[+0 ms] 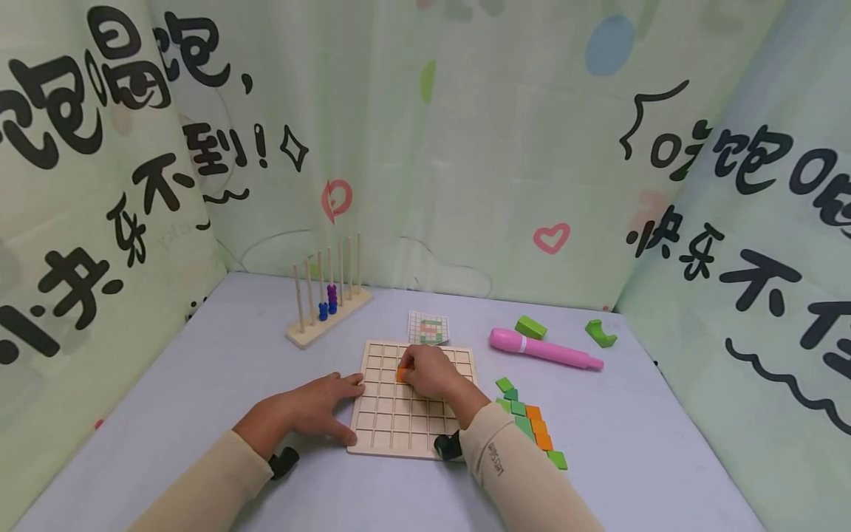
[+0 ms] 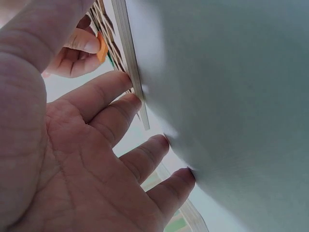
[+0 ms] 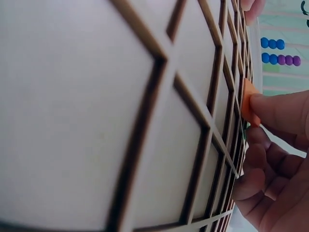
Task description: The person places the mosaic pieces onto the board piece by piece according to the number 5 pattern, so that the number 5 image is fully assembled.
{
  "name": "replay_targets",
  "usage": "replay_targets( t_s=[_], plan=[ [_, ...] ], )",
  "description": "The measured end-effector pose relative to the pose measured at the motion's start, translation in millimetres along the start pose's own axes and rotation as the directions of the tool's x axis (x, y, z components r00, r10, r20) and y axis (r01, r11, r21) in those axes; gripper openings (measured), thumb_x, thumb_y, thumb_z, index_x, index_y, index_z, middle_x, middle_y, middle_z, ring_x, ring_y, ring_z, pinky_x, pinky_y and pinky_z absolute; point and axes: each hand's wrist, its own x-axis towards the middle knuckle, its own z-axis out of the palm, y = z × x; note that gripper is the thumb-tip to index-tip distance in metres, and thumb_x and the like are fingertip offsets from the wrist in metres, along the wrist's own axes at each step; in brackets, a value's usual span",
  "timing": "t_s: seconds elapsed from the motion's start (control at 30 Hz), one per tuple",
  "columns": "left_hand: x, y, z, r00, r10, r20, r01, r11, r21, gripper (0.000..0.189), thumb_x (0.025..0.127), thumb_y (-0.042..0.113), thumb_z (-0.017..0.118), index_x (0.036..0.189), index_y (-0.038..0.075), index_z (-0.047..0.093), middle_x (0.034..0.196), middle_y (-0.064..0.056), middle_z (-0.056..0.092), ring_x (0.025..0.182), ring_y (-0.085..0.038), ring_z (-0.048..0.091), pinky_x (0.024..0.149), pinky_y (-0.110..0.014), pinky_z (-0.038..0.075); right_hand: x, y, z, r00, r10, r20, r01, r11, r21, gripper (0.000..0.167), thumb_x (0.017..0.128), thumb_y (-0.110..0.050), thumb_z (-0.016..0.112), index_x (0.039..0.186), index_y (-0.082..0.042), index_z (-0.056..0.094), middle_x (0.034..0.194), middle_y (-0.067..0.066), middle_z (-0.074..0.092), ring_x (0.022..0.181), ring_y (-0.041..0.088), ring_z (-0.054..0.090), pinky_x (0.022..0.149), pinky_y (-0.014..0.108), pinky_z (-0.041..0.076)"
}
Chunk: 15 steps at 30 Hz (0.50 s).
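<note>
Sleeve (image 1: 521, 473) overlaps board (image 1: 385, 405) near tiles (image 1: 523, 425), left hand (image 1: 314, 406) spread, right hand (image 1: 432, 373) pinching orange tile (image 1: 401, 375).

In the head view, the right hand (image 1: 428, 372) hides part of the orange tile (image 1: 402, 375) and several cells of the wooden grid board (image 1: 392, 414); the right sleeve (image 1: 525, 473), cut off below, covers its lower right corner. The printed card (image 1: 428, 328) near centre is too small to read. In the left wrist view, the left hand (image 2: 87, 154) runs off the lower left; in the right wrist view, the left-hand cells blur.
</note>
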Motion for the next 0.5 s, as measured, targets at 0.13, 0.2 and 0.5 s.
replay_targets(
  t_s=[0.13,0.2,0.5],
  plan=[
    [0.5,1.8,0.2,1.000,0.007,-0.001,-0.007,1.000,0.009,0.088,0.078,0.039,0.091,0.153,0.014,0.053,0.169,0.000,0.034,0.157,-0.040,0.025,0.123,-0.061,0.029,-1.6,0,0,1.000,-0.005,-0.007,0.004,0.998,-0.056,0.004,0.098,-0.013,0.072,0.101,-0.011,0.073,0.094,0.001,0.070,0.083,0.016,0.062,0.078,0.034,0.054],
    [0.8,2.2,0.0,1.000,0.010,0.000,-0.010,1.000,0.011,0.088,0.078,0.038,0.091,0.153,0.014,0.053,0.169,0.000,0.034,0.157,-0.041,0.025,0.123,-0.061,0.029,-2.8,0,1,1.000,-0.007,-0.012,0.006,0.998,-0.063,0.007,0.098,-0.012,0.072,0.104,-0.010,0.074,0.096,0.003,0.071,0.086,0.018,0.064,0.080,0.036,0.056],
    [3.8,0.7,0.3,1.000,0.002,0.005,-0.002,1.000,0.027,0.088,0.078,0.040,0.091,0.154,0.014,0.052,0.169,-0.001,0.035,0.157,-0.041,0.026,0.123,-0.060,0.030,-15.7,7,-8,0.998,-0.057,-0.031,0.059,0.997,0.049,0.019,0.097,-0.011,0.068,0.114,-0.004,0.073,0.104,0.007,0.071,0.094,0.021,0.064,0.085,0.039,0.055]
  ],
)
